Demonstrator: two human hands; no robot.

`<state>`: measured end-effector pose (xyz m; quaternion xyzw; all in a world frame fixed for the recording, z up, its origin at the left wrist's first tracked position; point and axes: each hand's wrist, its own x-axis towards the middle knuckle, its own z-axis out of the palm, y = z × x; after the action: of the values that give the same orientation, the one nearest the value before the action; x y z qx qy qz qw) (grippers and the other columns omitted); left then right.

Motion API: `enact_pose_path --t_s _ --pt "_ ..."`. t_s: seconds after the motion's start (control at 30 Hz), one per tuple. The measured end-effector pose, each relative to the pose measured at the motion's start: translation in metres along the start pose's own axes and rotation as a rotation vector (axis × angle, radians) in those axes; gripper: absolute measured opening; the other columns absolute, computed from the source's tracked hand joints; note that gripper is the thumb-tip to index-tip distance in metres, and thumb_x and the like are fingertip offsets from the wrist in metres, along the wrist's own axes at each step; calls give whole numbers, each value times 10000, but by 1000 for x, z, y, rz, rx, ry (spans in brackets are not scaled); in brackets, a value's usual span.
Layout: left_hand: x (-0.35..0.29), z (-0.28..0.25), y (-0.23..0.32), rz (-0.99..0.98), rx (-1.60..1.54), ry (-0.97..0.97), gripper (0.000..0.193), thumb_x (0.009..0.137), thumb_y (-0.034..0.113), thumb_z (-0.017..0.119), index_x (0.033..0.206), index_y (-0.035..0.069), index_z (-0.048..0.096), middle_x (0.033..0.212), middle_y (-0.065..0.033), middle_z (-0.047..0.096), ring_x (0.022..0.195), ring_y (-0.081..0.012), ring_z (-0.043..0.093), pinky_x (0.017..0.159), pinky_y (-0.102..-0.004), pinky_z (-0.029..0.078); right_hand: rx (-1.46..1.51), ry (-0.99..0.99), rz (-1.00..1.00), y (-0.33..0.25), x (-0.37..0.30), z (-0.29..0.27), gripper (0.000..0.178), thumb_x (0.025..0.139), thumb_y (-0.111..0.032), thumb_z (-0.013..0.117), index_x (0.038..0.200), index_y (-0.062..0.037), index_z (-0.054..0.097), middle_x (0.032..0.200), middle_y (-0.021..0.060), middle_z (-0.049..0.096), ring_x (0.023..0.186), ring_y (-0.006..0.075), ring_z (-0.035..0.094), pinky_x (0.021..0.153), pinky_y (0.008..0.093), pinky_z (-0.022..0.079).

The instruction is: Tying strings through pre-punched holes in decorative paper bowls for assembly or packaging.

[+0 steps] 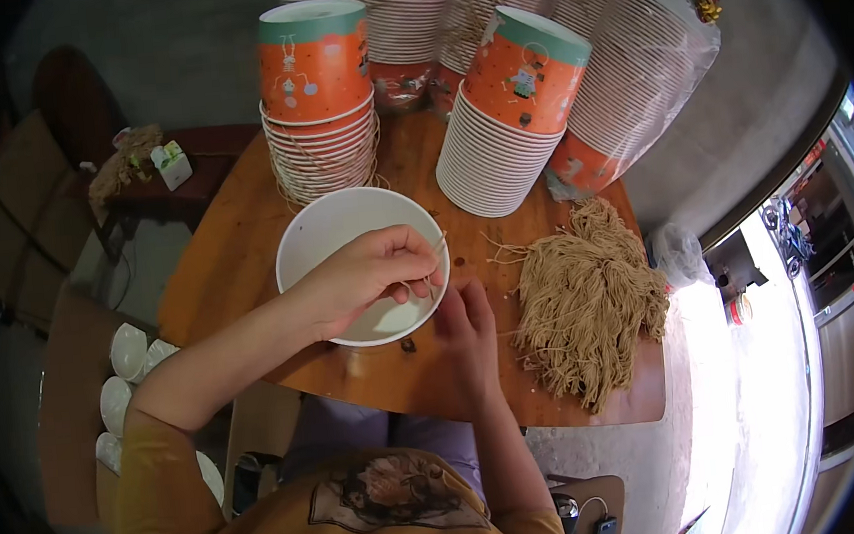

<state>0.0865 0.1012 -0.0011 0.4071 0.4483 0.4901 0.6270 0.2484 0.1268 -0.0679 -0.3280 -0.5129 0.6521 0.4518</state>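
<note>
A white paper bucket (306, 238) lies on the wooden table in front of me, its open mouth facing up toward me. Reaching across that mouth, my left hand (387, 268) is closed in a pinch on a thin tan cord (442, 238) at the right rim. A short piece of cord also shows below its fingers. My right hand (467, 329) is just outside the bucket's lower right rim, smeared by motion, and whether it grips anything is unclear. To the right of it lies a thick bundle of tan cords (590, 304).
Behind the bucket stand two stacks of upside-down orange-and-green buckets; the left stack (316, 70) has cords hanging round its rims, the right stack (523, 89) shows none. Plastic-wrapped bucket stacks (647, 69) rise at the back. White bowls (129, 353) sit low at left.
</note>
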Motion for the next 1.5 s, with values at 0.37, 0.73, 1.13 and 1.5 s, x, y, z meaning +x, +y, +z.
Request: enact_pose_path --t_s 0.37,0.73,1.13,1.5 --pt "14 9 -2 4 285 -165 135 901 126 595 980 18 615 843 -1 611 759 -70 540 684 -216 430 -332 -348 189 -97 23 -26 198 955 -238 556 939 -78 672 718 -82 551 582 -10 419 500 171 311" --pt "19 16 0 -2 327 -140 233 927 253 637 871 27 626 749 23 564 673 -52 488 620 -218 409 73 -155 310 -63 26 -51 195 964 -214 544 963 -63 667 650 -66 497 516 5 389 451 168 303" --pt "22 16 3 -160 151 -152 142 921 186 614 918 45 627 816 13 599 708 -54 539 625 -198 432 -342 -82 -189 -46 -12 -29 105 895 -70 663 877 -25 570 736 -51 536 644 12 452 556 186 388" --pt "15 19 9 -189 97 -143 223 865 6 609 1084 12 571 962 -14 591 810 -77 559 704 -228 474 184 -128 3 -46 -4 -43 158 994 -182 517 966 -56 609 810 2 606 683 76 560 619 227 470"
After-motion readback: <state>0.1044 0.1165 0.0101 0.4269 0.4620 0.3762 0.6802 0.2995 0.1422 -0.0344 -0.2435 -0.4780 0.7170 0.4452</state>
